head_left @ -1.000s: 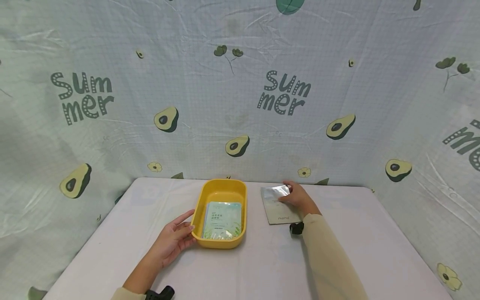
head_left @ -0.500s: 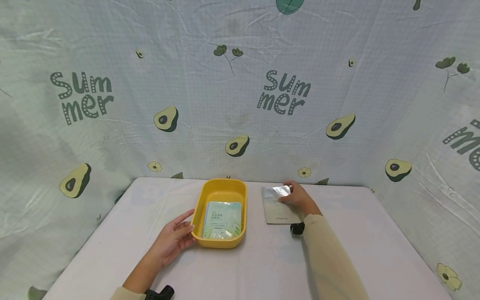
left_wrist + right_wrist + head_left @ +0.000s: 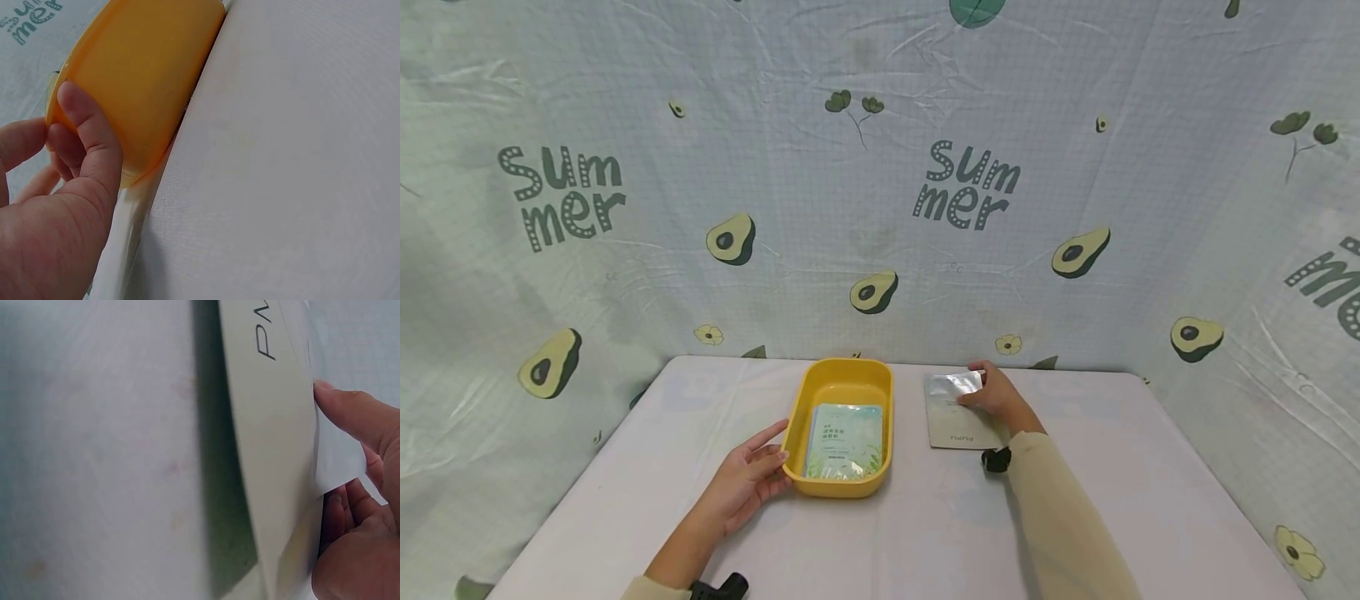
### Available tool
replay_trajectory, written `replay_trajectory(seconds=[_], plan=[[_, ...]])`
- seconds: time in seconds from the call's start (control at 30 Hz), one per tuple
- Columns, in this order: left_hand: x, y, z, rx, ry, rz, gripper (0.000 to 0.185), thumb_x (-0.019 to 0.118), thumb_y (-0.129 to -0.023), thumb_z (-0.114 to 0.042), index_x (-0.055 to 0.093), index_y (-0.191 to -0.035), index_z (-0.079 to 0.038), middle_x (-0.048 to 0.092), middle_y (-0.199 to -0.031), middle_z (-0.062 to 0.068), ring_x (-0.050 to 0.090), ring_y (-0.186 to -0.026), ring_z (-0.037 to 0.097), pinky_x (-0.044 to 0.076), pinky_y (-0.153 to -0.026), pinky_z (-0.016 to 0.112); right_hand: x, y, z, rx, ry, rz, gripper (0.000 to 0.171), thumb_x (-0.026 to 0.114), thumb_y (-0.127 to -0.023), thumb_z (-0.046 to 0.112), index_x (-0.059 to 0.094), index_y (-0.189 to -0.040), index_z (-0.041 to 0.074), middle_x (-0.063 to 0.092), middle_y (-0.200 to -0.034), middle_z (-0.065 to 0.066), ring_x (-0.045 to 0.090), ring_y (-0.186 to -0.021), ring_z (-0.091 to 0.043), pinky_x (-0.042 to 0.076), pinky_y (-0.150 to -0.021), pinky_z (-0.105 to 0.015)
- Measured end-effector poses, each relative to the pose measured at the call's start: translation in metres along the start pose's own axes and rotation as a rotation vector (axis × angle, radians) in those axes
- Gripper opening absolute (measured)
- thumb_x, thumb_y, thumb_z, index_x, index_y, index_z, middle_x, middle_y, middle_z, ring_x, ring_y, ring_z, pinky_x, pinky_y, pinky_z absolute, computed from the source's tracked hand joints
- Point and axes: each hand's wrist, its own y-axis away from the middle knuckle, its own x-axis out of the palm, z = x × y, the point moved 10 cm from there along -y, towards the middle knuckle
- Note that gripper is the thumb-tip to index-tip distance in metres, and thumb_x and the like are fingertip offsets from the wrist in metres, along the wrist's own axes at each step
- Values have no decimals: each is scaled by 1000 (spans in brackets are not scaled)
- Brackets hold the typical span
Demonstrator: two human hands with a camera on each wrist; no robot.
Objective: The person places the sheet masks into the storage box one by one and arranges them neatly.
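My left hand (image 3: pixel 747 483) holds the left rim of a yellow plastic tray (image 3: pixel 841 368). In the left wrist view its fingertips lie against the tray's outer wall. Inside the tray lies a pale green flat packet (image 3: pixel 846 442), perhaps with another beneath it. To the tray's right, my right hand (image 3: pixel 1000 398) pinches the upper right of a cream and silver sheet mask packet (image 3: pixel 958 417). The thumb rests on its face; in the right wrist view the other fingers (image 3: pixel 356 500) are behind it. That view shows the packet's near edge tilted above a dark green area (image 3: pixel 231 519).
Both tray and packet are on a white-covered table (image 3: pixel 917 542). Close behind its far edge hangs a pale curtain (image 3: pixel 805 183) with avocado prints, which also closes in the sides. A black wrist device (image 3: pixel 996 460) sits at my right cuff.
The cream packet has turned slightly in my right hand, its lower edge shifting a little left. My left hand and the tray have stayed in place.
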Motion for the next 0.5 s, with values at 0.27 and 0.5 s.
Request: replay_trajectory(seconds=[0.27,0.5], plan=[[1,-1,1,1,6,3,68,58,-101,-2,31,-162,-14,55,-111,4,64,-91,15,60,-80,28,0,2,0,-8,21,-11,74,80,-89,15,38,-149,8,45,-148,-26,48,-128,-39,40,-113,-59],[0,-1,2,6,9,7,69,59,-100,-2,31,-162,-14,55,-109,3,63,-91,14,60,-80,28,3,5,1,-8,3,8,76,82,-87,13,39,-149,7,46,-148,-25,50,-128,-38,42,-113,-58]])
